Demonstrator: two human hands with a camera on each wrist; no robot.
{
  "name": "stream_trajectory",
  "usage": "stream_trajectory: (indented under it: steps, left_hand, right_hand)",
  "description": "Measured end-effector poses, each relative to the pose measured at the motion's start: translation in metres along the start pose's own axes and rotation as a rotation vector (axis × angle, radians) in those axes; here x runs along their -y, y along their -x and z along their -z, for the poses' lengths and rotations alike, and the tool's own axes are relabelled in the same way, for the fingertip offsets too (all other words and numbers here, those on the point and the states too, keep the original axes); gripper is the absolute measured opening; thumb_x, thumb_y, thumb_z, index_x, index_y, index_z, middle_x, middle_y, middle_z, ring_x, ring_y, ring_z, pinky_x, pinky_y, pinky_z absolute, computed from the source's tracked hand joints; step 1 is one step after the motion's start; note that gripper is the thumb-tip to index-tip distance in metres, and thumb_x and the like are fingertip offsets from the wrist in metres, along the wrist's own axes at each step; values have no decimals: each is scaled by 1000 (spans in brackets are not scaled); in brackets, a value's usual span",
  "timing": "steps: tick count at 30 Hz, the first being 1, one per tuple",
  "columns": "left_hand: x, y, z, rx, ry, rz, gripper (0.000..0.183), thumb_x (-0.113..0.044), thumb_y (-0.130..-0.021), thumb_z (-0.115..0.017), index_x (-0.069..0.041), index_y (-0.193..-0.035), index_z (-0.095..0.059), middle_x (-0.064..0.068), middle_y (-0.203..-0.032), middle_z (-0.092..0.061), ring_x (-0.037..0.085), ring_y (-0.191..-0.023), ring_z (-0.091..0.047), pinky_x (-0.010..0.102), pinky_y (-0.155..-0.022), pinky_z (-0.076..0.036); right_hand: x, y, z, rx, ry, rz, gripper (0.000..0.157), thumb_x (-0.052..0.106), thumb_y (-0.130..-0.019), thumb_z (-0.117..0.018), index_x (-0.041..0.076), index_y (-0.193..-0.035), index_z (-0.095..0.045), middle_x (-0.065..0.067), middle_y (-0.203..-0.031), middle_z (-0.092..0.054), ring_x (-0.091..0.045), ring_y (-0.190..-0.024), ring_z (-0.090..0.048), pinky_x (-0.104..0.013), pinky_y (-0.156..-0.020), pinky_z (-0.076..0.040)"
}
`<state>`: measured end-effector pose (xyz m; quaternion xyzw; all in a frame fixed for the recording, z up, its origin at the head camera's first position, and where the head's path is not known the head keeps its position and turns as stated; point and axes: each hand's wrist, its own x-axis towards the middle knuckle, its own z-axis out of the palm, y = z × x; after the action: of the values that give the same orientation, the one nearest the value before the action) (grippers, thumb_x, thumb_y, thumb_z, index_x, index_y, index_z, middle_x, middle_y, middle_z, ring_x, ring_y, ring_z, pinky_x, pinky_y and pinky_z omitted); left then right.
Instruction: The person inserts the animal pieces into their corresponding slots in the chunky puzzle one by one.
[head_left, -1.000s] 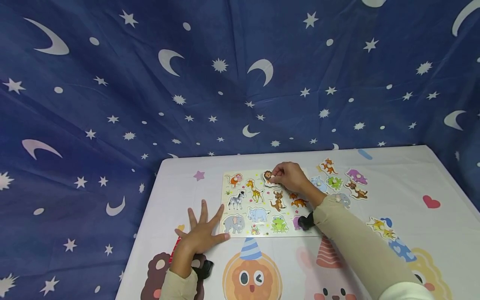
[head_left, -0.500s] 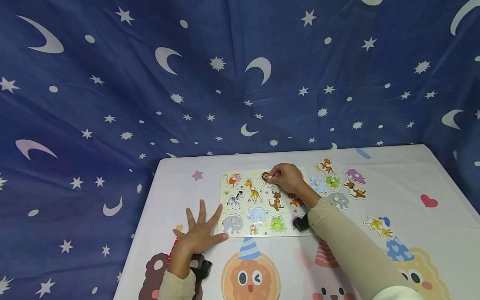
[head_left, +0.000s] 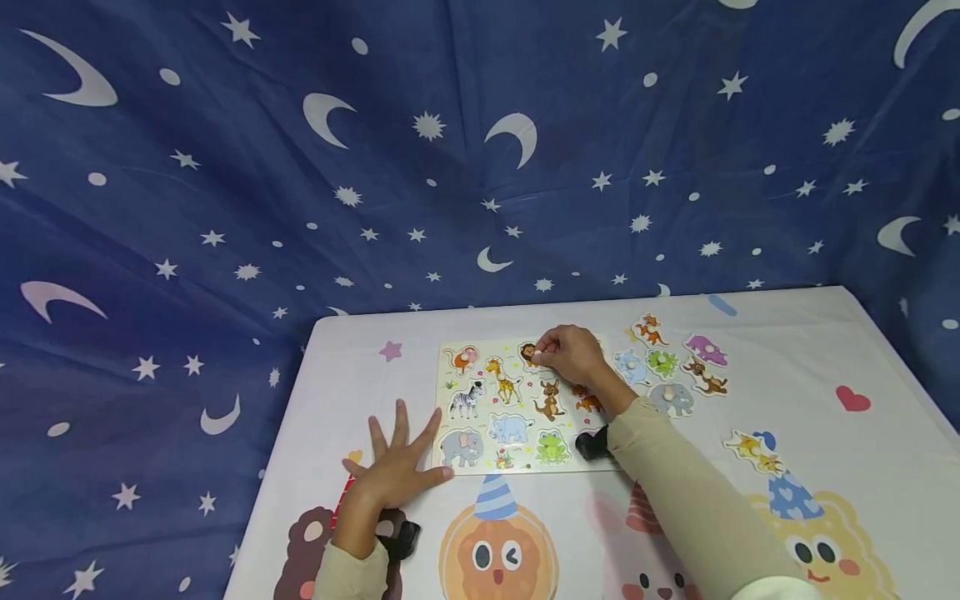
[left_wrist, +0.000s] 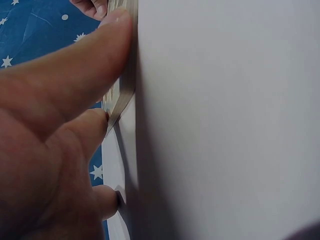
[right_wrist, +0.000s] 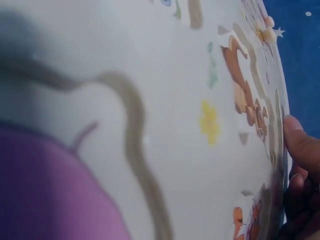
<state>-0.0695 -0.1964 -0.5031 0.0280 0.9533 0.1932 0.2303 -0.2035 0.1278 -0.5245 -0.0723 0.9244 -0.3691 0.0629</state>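
We log a blue star-and-moon curtain point(head_left: 420, 167) at the back, then the white table point(head_left: 795, 358). Next the puzzle board point(head_left: 502, 347), flat on the cloth: a narrow strip of cloth shows beyond its far edge, wider cloth off its left edge and more toward the table's right side.

Left hand point(head_left: 397, 475): fingers spread wide, palm down, holding nothing; thumb and index tips sit at the board's lower-left corner, and we can't tell how firmly they touch. Right hand point(head_left: 573, 357): thumb and forefinger closed in a pinch at the knob of the lion piece, other fingers bent; forearm crosses the board's right side, so we lose that edge.

Loose pieces lie just right of the board, closely grouped: elephant point(head_left: 672, 398), blue animal point(head_left: 632, 367), purple one point(head_left: 707, 350), frog point(head_left: 662, 363), kangaroo point(head_left: 707, 377), tiger point(head_left: 649, 329). Giraffe piece point(head_left: 753, 452) sits apart, nearer us.

Lion piece point(head_left: 527, 353) is at the board's top row, left of the right fingertips, partly covered by them; we can't tell if it's flush.
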Motion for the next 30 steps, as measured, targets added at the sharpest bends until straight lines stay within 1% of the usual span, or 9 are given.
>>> stream_trajectory:
  steps: [10,15,20,25,30]
  left_hand:
    - [1,-1,2,10,7,0,93,-60,-83,-75,-44,-160,-26,15,-172,14,59,-149,22,96,-85,14]
    - [2,-1,2,17,4,-1,93,-61,-83,-74,-45,-160,-24,15,-172,14,59,-149,22,96,-85,14]
    - [2,-1,5,15,7,-4,93,-60,-83,-75,-43,-160,-25,16,-172,13,59,-149,22,96,-84,14]
    - [0,0,8,13,8,-9,91,-60,-83,-74,-44,-160,-27,16,-172,13,60,-149,22,96,-85,13]
    - [0,2,9,20,9,-5,91,-62,-83,-73,-45,-160,-26,15,-172,14,60,-149,22,96,-85,12]
  right_hand:
    - [2,-1,0,7,38,-5,15,30,-90,-79,15,-92,-77,0,-82,-69,-14,-71,-58,-34,-71,-46]
    - [2,-2,2,27,12,-18,13,28,-91,-78,15,-94,-77,1,-83,-69,-14,-70,-58,-34,-72,-46]
    - [1,-2,3,38,-12,-21,13,27,-91,-79,15,-96,-77,-1,-84,-68,-16,-71,-57,-33,-72,-45]
    - [-3,0,6,27,-64,-22,20,28,-87,-82,15,-102,-78,-1,-88,-66,-17,-75,-56,-33,-73,-45]
    - [-7,2,10,33,-167,-13,27,25,-86,-83,12,-109,-77,-2,-91,-64,-18,-77,-56,-31,-72,-47]
